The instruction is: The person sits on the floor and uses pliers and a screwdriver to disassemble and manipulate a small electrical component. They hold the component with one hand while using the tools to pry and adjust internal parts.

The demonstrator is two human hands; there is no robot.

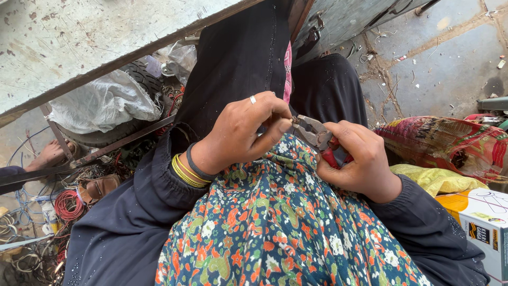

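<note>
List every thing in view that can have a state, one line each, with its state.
Pliers: jaws nearly shut, held over the lap.
Right hand: grip closed round the pliers' red handles.
Left hand: fingertips pinched together at the pliers' jaws; what they pinch is too small to tell.
Cardboard box: closed, on the right.
Red wire coil: wound, lying on the ground.
</note>
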